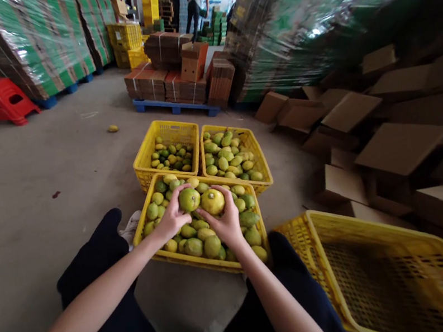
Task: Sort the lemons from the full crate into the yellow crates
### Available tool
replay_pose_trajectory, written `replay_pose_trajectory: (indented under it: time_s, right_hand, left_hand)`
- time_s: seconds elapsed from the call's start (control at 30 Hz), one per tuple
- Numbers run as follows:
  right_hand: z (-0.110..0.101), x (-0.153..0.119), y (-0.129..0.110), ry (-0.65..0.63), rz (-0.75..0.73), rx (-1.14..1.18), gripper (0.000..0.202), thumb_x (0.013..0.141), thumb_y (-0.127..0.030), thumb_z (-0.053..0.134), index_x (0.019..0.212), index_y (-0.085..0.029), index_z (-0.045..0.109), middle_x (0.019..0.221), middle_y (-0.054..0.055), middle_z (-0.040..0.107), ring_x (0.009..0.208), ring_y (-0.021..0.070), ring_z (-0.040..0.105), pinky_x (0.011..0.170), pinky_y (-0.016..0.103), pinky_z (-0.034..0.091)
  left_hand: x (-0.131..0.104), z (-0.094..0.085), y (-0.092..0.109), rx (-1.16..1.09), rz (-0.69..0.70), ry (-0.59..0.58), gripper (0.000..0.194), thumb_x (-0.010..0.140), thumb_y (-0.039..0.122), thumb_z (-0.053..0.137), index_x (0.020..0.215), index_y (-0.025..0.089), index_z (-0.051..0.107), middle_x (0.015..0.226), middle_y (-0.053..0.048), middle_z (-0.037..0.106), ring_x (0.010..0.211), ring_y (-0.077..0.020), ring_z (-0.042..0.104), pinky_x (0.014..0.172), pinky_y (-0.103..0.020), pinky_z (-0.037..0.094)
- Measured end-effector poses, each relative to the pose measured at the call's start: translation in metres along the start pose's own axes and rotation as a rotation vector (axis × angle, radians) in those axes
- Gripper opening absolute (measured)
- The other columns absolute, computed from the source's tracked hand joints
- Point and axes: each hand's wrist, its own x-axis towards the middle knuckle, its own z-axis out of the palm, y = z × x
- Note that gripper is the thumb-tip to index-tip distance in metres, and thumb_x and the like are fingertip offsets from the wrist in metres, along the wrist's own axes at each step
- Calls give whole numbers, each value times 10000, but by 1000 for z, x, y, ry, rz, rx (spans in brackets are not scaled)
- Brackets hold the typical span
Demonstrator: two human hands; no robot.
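"While both hands are up above the front crate (203,261), what does the left hand (172,215) have?"

"It has its fingers curled around a green fruit (189,199)."

"And the right hand (227,223)?"

"That one is gripping a yellow fruit (213,202). The two fruits are side by side, very close."

"Where are they?"

"Right over the pile (202,238) of green and yellow fruit in the front crate. That crate is between the person's knees."

"What is behind it?"

"Two more yellow crates with fruit inside. In the back left crate (177,132) they look small, and in the back right crate (261,160) they look bigger."

"What about the right side?"

"Another yellow crate (322,268) is near the knee, and then brown boxes (405,146) in a messy heap."

"And farther away?"

"A red stool (2,100) on the left, one lone fruit (113,128) on the floor, and another person (199,0) way at the back."
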Motion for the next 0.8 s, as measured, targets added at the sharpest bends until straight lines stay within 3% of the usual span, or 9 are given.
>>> replay_pose_trajectory:
  time_s: [0.2, 0.37, 0.57, 0.7, 0.8]
  right_hand:
    - [-4, 1, -6, 30, -34, 47, 553, 630, -258, 891, 1112, -273, 620, 1136, 43, 670, 1077, 256, 617, 1039, 434, 465]
    - [-6, 2, -15, 45, 3, 109, 543, 652, -288, 882, 1114, -272, 597, 1107, 35, 670, 1026, 236, 629, 985, 408, 505]
    - [-7, 4, -22, 60, 65, 156, 484, 660, -319, 875, 1065, -273, 613, 1068, 23, 673, 975, 219, 631, 941, 377, 518]
    - [-8, 5, -21, 65, 111, 182, 479, 644, -333, 883, 1041, -269, 622, 1036, 16, 681, 942, 213, 633, 907, 364, 526]
    - [-10, 5, -19, 38, 138, 158, 514, 625, -357, 891, 1050, -252, 622, 1045, 20, 682, 923, 215, 637, 873, 367, 536]
  left_hand:
    - [2, 6, 7, 130, 100, -56, 704, 531, -107, 765, 1156, 212, 710, 1350, -93, 621, 1391, -267, 479, 1148, -286, 394]
    - [1, 14, 9, 65, -45, -41, 667, 527, -70, 810, 1119, 218, 707, 1171, -89, 709, 1210, -290, 637, 1008, -348, 538]
    - [-2, 21, 12, 79, -57, -33, 602, 525, -46, 833, 1065, 198, 731, 1142, -83, 723, 1127, -273, 683, 938, -309, 577]
    - [-1, 17, 12, 205, 7, -45, 653, 520, 31, 881, 1133, 196, 728, 1216, -101, 697, 1135, -297, 680, 963, -328, 573]
    - [2, 10, 9, 380, 95, -93, 679, 554, 174, 915, 1195, 191, 694, 1238, -107, 688, 1150, -323, 672, 1012, -410, 555]
